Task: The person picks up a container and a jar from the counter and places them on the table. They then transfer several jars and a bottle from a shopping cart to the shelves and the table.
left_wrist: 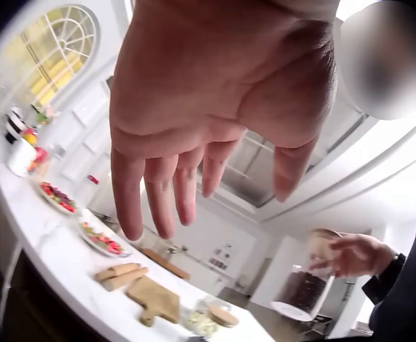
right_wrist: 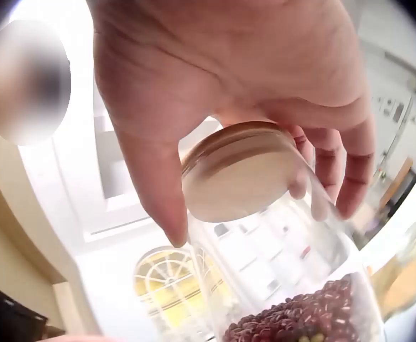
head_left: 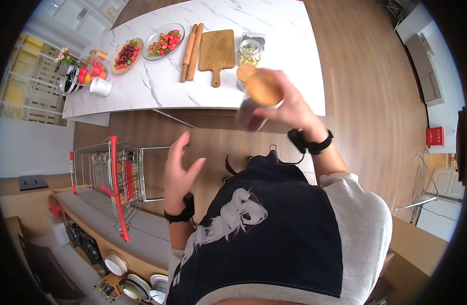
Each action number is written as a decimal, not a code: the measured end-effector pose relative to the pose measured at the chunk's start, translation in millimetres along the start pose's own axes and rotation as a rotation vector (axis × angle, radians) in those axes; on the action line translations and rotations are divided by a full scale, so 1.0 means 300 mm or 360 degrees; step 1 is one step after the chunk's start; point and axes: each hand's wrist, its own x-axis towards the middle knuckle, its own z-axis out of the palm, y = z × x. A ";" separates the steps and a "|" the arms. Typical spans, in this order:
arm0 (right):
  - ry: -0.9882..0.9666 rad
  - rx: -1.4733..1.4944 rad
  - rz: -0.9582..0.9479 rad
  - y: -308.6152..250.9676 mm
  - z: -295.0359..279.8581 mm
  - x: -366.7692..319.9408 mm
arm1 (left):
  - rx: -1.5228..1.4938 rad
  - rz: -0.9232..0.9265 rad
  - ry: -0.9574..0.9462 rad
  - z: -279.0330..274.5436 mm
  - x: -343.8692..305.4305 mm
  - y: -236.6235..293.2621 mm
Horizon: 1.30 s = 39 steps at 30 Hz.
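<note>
My right hand grips a glass jar near its round wooden lid, thumb on one side and fingers on the other. Dark red beans lie in the lower part of the jar, which is tilted and held up in front of the table edge. My left hand hangs in the air left of the jar, fingers extended and palm bare. On the table just behind the jar are another round wooden lid and a glass jar of pale green pieces.
On the marble-patterned table lie a wooden cutting board, two rolling pins, a glass plate of strawberries, a fruit plate and a white mug. A shopping cart stands at my left.
</note>
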 end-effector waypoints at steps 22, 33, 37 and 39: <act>0.0497 -0.0972 0.0605 1.022 -0.291 0.652 | -0.0044 -0.1347 0.1097 0.053 -0.693 -0.397; 0.0462 -0.0907 0.0706 1.088 -0.223 0.776 | -0.0108 -0.1622 0.1250 0.092 -0.785 -0.370; 0.0417 -0.1263 0.0443 1.237 -0.246 0.786 | -0.0148 -0.1657 0.1276 0.052 -0.814 -0.419; 0.0188 -0.1263 0.0522 1.339 -0.332 0.813 | -0.0174 -0.1627 0.1237 0.016 -0.796 -0.434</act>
